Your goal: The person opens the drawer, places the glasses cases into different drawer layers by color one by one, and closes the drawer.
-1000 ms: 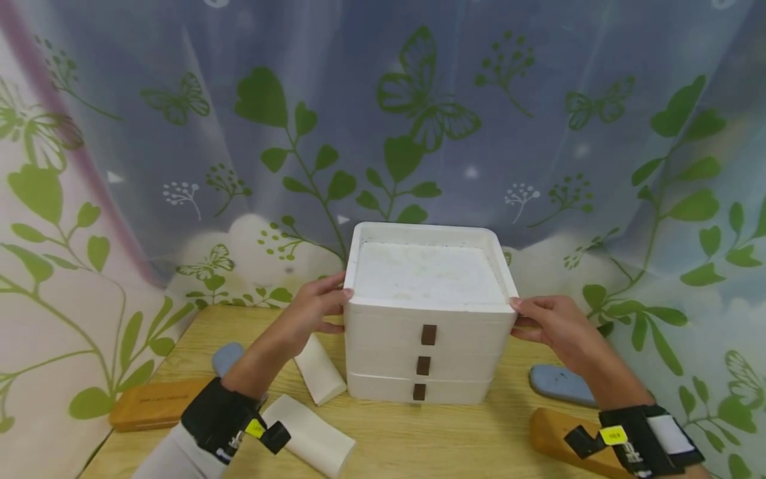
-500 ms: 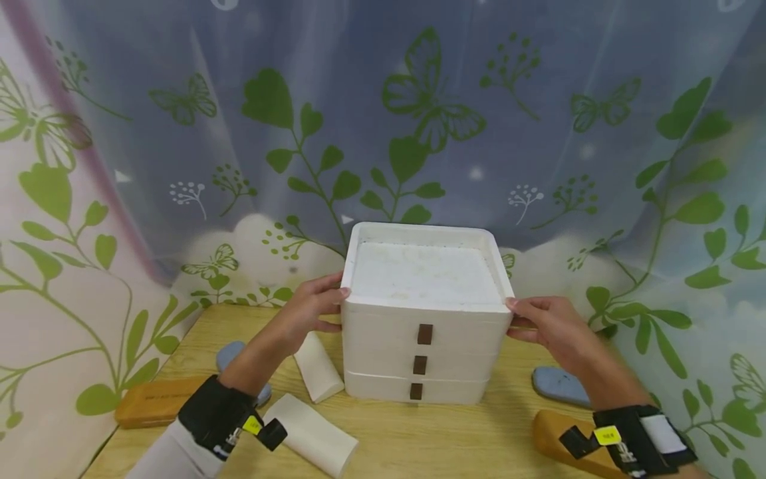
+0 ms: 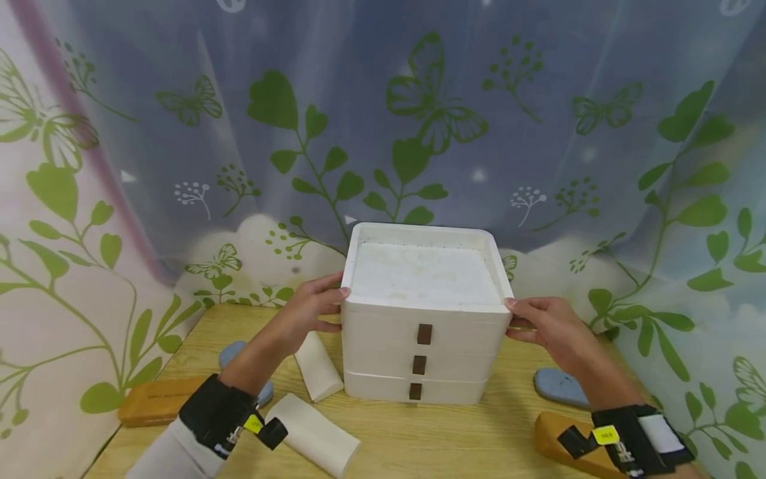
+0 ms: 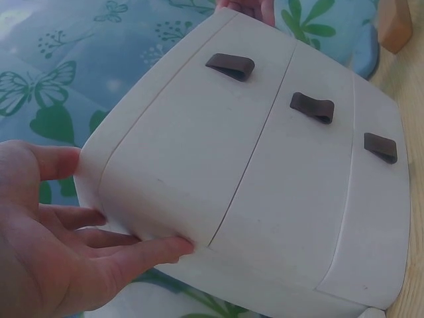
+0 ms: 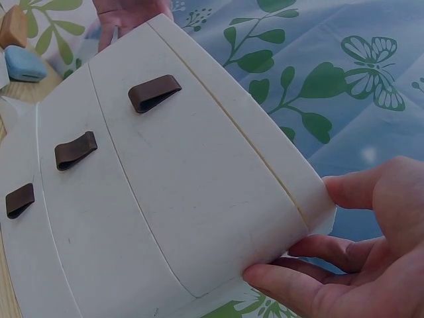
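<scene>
A white three-drawer storage box [image 3: 383, 332] stands on the wooden table, its front facing me. Brown loop pulls [image 3: 425, 334] mark the drawers, and the recessed top carries some stains and specks. My left hand [image 3: 308, 309] holds the box's upper left side, thumb at the top rim and fingers against the side wall. On the opposite side my right hand [image 3: 553, 326] grips the upper right corner in the same way. Each wrist view shows a thumb [image 5: 358, 189] on the rim and the fingers [image 4: 142, 255] along the side wall.
Two cream half-round blocks [image 3: 314, 432] lie left of the box. Farther left are an orange-brown oblong case [image 3: 158, 401] and blue rounded pieces [image 3: 230, 352]. A blue oval piece [image 3: 559, 386] and an orange-brown block [image 3: 550, 439] lie right. A patterned curtain [image 3: 443, 179] hangs behind.
The storage box and both hands shift very slightly left against the table and curtain, mostly during the first half second. The grip of both hands stays the same.
</scene>
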{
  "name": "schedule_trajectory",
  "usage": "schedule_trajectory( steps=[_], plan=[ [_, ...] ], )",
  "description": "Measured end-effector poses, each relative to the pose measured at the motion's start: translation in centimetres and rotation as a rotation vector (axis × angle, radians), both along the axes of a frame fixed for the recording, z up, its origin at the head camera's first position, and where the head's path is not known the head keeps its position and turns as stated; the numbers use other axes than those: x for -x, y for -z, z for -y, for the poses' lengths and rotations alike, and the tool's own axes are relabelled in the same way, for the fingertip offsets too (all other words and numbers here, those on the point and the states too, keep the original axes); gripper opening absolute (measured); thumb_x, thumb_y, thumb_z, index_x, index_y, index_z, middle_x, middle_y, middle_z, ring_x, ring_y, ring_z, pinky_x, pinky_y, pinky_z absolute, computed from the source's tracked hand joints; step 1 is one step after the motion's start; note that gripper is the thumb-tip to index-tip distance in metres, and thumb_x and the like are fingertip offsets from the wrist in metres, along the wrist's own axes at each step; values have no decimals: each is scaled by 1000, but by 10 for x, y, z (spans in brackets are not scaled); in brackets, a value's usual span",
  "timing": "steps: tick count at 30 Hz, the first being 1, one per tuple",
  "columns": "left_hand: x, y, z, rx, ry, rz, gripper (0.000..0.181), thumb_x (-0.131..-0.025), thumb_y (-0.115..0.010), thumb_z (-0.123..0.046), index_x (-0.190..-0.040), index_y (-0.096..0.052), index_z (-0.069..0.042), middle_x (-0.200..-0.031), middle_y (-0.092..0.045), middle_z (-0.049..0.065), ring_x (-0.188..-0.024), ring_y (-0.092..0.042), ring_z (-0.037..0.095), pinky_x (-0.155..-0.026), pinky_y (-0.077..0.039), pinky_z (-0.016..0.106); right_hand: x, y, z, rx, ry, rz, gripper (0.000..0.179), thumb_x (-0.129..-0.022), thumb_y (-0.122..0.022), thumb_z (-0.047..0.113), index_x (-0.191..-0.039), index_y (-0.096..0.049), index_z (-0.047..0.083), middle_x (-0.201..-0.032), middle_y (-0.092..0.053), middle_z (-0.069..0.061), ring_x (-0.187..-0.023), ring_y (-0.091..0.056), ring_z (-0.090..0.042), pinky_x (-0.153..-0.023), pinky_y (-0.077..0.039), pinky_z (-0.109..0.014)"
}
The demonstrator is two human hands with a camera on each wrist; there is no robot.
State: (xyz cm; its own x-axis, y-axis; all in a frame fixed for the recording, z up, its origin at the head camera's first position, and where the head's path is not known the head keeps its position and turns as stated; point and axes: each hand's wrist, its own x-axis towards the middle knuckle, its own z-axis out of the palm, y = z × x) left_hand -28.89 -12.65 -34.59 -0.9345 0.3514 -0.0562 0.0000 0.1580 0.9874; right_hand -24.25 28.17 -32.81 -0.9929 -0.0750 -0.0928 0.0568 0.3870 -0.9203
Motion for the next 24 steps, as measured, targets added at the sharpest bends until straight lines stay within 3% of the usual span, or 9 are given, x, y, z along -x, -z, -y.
schedule_trajectory(
  steps=[15, 24],
  plan=[
    [-5, 2, -1, -16, -9, 1, 63, -108, -52, -32, -165, -30, -16, -160, -45, 21, -140, -53, 47, -108, -51, 60, -4, 2, 1, -11, -6, -6, 70, -108, -53, 42, -149, -43, -14, -153, -47, -33, -118, -68, -15, -101, -58, -35],
    [2, -2, 4, -34, 38, 43, 66, -107, -55, -31, -165, -28, -16, -162, -42, 20, -145, -48, 46, -110, -50, 60, -13, 3, 2, -1, -15, 26, 82, -106, -51, 52, -154, -35, -14, -160, -38, -33, -135, -59, -37, -100, -59, -37]
  ],
)
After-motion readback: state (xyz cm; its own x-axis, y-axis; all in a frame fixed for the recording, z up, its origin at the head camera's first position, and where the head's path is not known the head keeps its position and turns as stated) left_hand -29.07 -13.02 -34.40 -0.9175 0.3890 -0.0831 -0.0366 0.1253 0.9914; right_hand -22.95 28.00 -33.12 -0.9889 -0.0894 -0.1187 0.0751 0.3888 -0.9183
